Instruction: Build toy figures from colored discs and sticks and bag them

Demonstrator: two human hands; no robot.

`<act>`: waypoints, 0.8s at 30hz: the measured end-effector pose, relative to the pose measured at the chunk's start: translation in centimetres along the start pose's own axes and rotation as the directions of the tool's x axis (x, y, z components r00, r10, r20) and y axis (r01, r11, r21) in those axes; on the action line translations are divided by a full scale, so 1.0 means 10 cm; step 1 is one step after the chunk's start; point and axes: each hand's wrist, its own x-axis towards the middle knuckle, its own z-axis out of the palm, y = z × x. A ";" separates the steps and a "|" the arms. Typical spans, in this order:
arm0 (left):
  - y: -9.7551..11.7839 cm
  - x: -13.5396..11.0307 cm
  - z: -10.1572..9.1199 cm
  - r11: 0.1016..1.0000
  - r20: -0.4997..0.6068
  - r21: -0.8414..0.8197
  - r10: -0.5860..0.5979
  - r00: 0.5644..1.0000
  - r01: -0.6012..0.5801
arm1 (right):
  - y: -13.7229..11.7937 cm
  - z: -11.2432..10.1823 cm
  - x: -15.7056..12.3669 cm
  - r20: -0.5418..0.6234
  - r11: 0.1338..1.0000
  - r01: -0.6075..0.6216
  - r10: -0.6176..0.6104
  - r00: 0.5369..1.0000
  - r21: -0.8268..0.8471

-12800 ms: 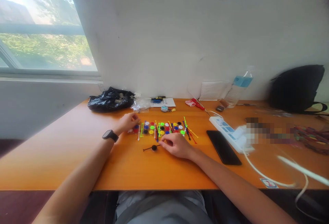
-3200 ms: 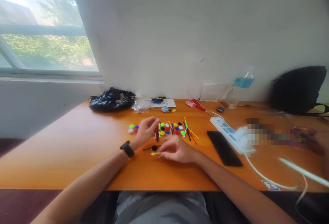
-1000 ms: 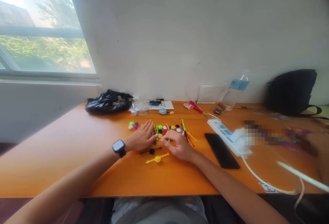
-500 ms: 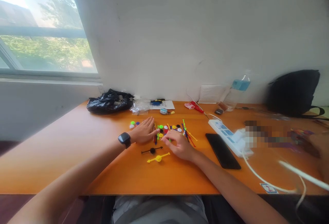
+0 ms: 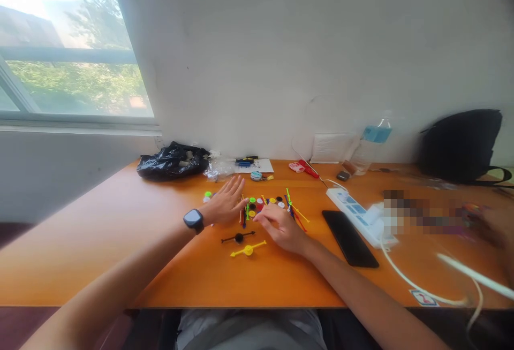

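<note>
My left hand lies over the left part of a group of small coloured pieces, fingers stretched and spread, the palm hidden. My right hand rests at the near side of the group, its fingers bent, the thumb apart and nothing visible between them. Between and behind the hands are round coloured discs and thin arrow-shaped sticks. In front lie a black arrow spinner and a yellow arrow spinner, each with a disc at its middle. Several pieces are partly covered by my hands.
A black phone and a white power strip with cables lie to the right. Behind are a black plastic bag, a tape measure, a red-handled tool and a bottle. Another person's blurred hand is far right.
My left hand has lifted or tilted slightly, its fingers spreading wider. My right hand stays nearly in place. The whole view has shifted a little.
</note>
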 end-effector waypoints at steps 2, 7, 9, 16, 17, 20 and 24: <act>0.11 -0.04 -0.05 0.995 -0.036 0.017 0.096 0.995 -0.096 | -0.01 -0.01 0.00 -0.037 1.000 -0.005 0.005 0.999 0.009; 0.48 -0.14 -0.03 0.950 0.012 0.076 0.302 0.953 -0.302 | -0.05 -0.10 0.00 -0.198 0.997 -0.076 0.080 0.977 0.029; 0.59 -0.14 0.05 0.936 0.031 0.104 0.334 0.942 -0.336 | -0.05 -0.13 0.00 -0.240 0.994 -0.101 0.110 0.964 0.049; 0.69 -0.03 0.35 0.971 0.006 0.123 0.208 0.978 -0.207 | 0.00 -0.16 0.00 -0.270 0.992 -0.111 0.124 0.955 0.064; 0.69 -0.02 0.37 0.972 -0.006 0.115 0.205 0.979 -0.203 | 0.00 -0.15 0.00 -0.266 0.992 -0.111 0.125 0.956 0.065; 0.71 -0.01 0.39 0.975 -0.041 0.082 0.209 0.977 -0.205 | 0.00 -0.16 0.00 -0.266 0.992 -0.115 0.123 0.956 0.044; 0.76 0.00 0.37 0.988 -0.033 0.066 0.143 0.989 -0.141 | 0.08 -0.26 0.05 -0.297 0.985 -0.164 0.139 0.945 -0.061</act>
